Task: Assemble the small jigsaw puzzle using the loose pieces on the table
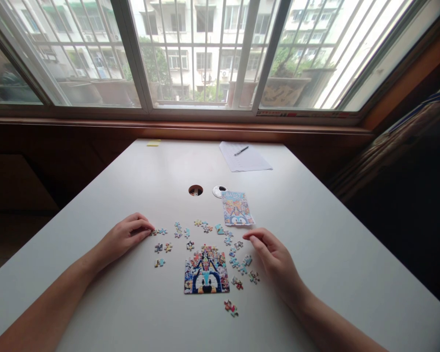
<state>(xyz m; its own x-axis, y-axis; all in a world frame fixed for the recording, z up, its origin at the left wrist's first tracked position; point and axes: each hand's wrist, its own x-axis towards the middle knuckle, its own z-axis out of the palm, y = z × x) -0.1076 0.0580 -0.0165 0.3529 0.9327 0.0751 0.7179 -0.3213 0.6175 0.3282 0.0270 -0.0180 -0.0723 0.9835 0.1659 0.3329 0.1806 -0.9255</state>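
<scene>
A partly assembled jigsaw puzzle (pixel 207 274) lies flat on the white table, showing a blue cartoon dog's face at its bottom and an uneven top edge. To its left, my left hand (pixel 126 234) rests with thumb and fingertips closed around a small puzzle piece (pixel 153 232). My right hand (pixel 273 252) hovers or rests at the right, index finger stretched out and thumb apart, with nothing visible in it. Its fingertips are near a loose puzzle piece (pixel 238 245). Several other loose pieces lie in an arc around the puzzle, including one reddish piece (pixel 231 308) at lower right.
A printed picture sheet (pixel 237 209) lies beyond the pieces. Two round cable openings, a dark hole (pixel 195 190) and a metal-rimmed one (pixel 218 191), are set in the table. Papers (pixel 251 161) with a pen (pixel 241 151) and yellow strips (pixel 153 143) lie near the barred window.
</scene>
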